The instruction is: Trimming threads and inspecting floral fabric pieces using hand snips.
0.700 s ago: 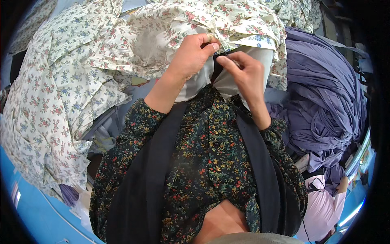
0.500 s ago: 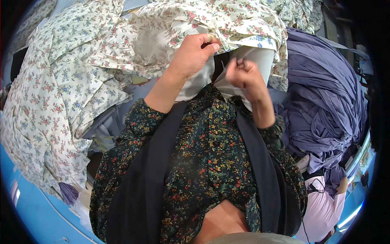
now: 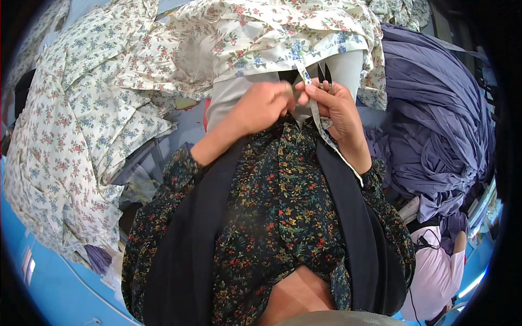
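My right hand pinches a narrow floral fabric strip between thumb and finger. Thread snips are also in that hand, their dark blades pointing away from me. One end of the strip runs up to the hem of the white floral cloth over my lap; the other trails down across my right wrist toward the sleeve. Close beside the strip is my left hand, its fingers curled and slightly blurred. What it grips, if anything, is hidden.
A large heap of floral cloth fills the left side. Bunched purple-grey fabric stands piled at the right. Behind it, at the lower right, is a person in a pale pink top. The floor is blue, with a cable across it.
My left hand has let go of the cloth's edge and come down nearer my body. My right hand has turned and now holds the strip, with the snips plainly visible.
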A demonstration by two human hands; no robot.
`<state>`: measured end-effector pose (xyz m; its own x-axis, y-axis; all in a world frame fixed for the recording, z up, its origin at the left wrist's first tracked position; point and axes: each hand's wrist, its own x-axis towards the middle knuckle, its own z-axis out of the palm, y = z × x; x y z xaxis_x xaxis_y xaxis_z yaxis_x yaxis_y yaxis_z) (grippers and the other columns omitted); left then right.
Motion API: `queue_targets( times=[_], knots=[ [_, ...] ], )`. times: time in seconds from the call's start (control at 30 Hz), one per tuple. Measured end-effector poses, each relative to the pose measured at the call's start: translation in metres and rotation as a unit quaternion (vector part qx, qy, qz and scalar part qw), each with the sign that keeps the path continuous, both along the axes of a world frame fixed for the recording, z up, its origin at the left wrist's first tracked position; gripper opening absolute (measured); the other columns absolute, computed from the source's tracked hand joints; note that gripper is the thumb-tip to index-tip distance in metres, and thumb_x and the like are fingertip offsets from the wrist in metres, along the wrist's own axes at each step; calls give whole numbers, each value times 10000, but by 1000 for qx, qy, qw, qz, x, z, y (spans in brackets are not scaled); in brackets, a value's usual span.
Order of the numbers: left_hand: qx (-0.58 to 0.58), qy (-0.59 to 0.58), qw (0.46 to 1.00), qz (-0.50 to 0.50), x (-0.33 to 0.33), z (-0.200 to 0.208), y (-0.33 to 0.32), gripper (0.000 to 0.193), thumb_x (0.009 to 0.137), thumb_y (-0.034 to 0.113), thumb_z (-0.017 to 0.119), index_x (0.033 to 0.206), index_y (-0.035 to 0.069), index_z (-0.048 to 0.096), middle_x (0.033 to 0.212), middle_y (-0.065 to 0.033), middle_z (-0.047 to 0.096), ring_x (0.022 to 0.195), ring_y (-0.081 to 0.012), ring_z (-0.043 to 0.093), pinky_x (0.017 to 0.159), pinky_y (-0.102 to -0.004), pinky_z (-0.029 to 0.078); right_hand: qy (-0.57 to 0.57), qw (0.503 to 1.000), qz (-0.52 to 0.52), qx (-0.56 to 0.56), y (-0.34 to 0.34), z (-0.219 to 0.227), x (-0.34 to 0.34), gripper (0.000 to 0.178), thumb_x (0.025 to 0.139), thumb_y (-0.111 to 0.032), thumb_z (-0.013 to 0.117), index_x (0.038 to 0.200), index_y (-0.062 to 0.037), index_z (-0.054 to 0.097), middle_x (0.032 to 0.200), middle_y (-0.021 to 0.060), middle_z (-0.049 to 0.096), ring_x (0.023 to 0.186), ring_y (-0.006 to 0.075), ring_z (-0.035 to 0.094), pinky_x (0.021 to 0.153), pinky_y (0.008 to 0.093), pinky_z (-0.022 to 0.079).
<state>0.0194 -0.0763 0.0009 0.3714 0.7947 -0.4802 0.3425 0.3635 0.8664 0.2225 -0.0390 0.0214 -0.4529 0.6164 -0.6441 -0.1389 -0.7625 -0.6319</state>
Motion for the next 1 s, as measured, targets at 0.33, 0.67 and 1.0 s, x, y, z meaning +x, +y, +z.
queue_targets(
  times=[0.33,0.67,1.0],
  knots=[
    [-90,-510,816,255,8,-18,47,444,982,223,521,1350,-23,484,1260,-117,600,1096,-155,580,853,-293,490,-60,992,23,112,-26,-3,40,182,924,-103,615,1028,46,622,822,91,675,699,100,607,706,238,469],
    [15,-414,878,240,26,-13,30,639,873,15,651,1452,58,386,911,-54,636,796,-119,586,721,-239,477,50,991,122,2,-11,-4,49,210,919,-164,628,925,46,633,844,93,670,708,109,612,680,237,469],
    [25,-238,935,263,29,-6,21,128,863,30,654,980,-9,622,870,-50,644,733,-110,589,655,-234,490,-92,951,-7,297,8,-17,-1,172,896,-162,660,933,-2,611,802,-37,580,732,16,493,631,178,386]
  ],
)
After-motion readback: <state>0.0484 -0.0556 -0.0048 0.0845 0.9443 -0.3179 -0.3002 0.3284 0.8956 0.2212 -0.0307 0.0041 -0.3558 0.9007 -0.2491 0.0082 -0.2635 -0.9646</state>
